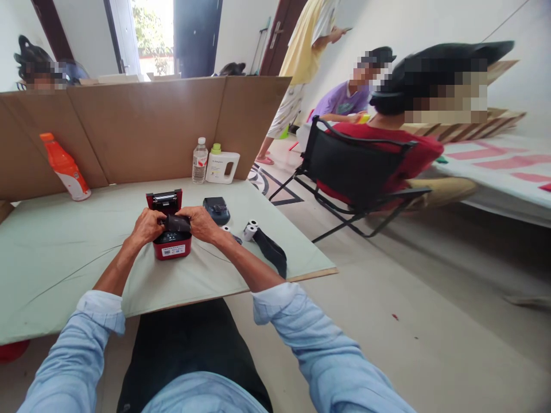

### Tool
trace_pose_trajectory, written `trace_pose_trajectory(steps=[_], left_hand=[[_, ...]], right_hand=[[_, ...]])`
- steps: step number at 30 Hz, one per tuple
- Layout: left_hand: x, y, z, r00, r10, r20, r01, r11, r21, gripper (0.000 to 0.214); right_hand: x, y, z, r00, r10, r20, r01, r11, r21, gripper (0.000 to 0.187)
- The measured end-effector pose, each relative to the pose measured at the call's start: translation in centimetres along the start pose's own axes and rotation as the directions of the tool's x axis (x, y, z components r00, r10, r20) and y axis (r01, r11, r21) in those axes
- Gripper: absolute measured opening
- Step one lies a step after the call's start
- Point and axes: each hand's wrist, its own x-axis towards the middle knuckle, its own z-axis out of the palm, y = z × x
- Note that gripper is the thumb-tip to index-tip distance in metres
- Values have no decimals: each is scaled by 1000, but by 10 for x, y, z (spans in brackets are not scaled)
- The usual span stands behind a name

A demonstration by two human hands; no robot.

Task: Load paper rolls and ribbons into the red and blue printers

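A small red and black printer (171,248) stands on the pale green table (64,258) with its lid (164,202) flipped up. My left hand (147,225) and my right hand (200,222) are both closed on a dark flat piece (178,223) held over the printer's open top. Just right of my right hand lie a dark blue device (216,210), small white paper rolls (249,230) and a black strap-like pouch (272,252).
A cardboard screen (142,126) backs the table, with an orange bottle (65,167), a clear water bottle (200,160) and a white jug (222,164) before it. A person sits in a black folding chair (350,178) at right; others are behind.
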Motion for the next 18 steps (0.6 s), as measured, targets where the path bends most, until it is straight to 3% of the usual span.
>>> trace_pose_trajectory(steps=[12,18], left_hand=[[6,9,-10,992,19,123,-22,999,24,25],[7,9,-13,995,4,96,-3,1000,-6,21]], right_hand=[[-5,2,-3,1000,-23,-2,22,989,-143,28],[0,0,-5,1000,-20,-22,17,991,-133,30]])
